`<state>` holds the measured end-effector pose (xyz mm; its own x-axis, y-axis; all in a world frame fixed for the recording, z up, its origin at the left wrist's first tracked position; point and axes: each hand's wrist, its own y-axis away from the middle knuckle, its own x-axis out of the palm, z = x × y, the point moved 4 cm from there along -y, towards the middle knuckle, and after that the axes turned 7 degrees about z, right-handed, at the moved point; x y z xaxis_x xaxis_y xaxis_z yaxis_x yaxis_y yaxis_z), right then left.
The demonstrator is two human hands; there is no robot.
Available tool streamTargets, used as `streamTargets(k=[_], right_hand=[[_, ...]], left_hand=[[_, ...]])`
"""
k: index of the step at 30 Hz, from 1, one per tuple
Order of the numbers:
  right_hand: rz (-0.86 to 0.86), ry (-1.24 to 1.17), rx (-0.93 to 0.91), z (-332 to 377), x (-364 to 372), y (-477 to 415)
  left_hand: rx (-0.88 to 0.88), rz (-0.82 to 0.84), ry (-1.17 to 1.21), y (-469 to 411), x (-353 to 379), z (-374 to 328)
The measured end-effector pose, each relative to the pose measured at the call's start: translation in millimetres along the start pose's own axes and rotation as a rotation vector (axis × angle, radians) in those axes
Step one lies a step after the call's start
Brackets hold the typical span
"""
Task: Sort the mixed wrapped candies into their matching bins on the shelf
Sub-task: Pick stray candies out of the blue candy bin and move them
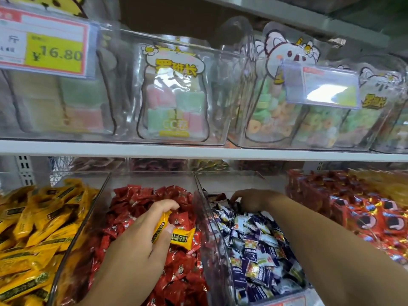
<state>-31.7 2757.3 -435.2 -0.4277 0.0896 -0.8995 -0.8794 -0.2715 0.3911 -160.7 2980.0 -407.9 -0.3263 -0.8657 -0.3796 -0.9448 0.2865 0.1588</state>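
My left hand [143,235] hovers over the bin of red wrapped candies [132,202] and grips yellow wrapped candies [181,238] between thumb and fingers. My right hand [251,199] reaches into the far end of the bin of blue-and-white candies [258,246], fingers curled down among the wrappers around a dark piece; what it holds is hidden. The bin of yellow candies [37,228] stands at the left, beside the red bin.
A clear divider wall [205,217] separates the red and blue bins. Red-orange packets [362,208] fill the bin at the right. The white shelf edge [198,151] above carries clear tubs of soft sweets and a 16.80 price tag [46,43].
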Motion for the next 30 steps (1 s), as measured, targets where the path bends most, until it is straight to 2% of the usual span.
streamTargets(k=[2,5,6,8,10,12,16,18,23,27,30], right_hand=[[-0.085,-0.094,-0.033,-1,3,-2],[-0.155,-0.206,-0.105,-7,2,1],[-0.172,-0.219,-0.123,-5,-1,9],[-0.197,-0.285,-0.155,0,-9,30],[-0.183,-0.403,-0.214,9,-17,53],[-0.157,-0.456,-0.28,16,-22,73],[-0.068,-0.575,-0.353,19,-21,102],[-0.053,-0.61,-0.344,19,-18,111],[-0.042,-0.665,-0.314,14,-13,119],[-0.107,-0.527,-0.263,8,-18,123],[-0.072,-0.469,-0.251,8,-21,130]], left_hand=[[0.041,0.011,-0.057,-2,7,4],[0.096,-0.001,-0.359,-2,4,8],[0.099,-0.008,-0.387,0,7,10],[0.073,-0.155,-0.378,10,-5,18],[0.056,-0.197,-0.327,9,-3,28],[0.005,-0.34,-0.36,16,-13,42],[0.189,-0.576,-0.477,67,9,41],[0.272,-0.6,-0.471,90,21,20],[0.266,-0.619,-0.471,95,23,13],[0.248,-0.604,-0.454,95,21,16],[0.244,-0.596,-0.453,92,20,19]])
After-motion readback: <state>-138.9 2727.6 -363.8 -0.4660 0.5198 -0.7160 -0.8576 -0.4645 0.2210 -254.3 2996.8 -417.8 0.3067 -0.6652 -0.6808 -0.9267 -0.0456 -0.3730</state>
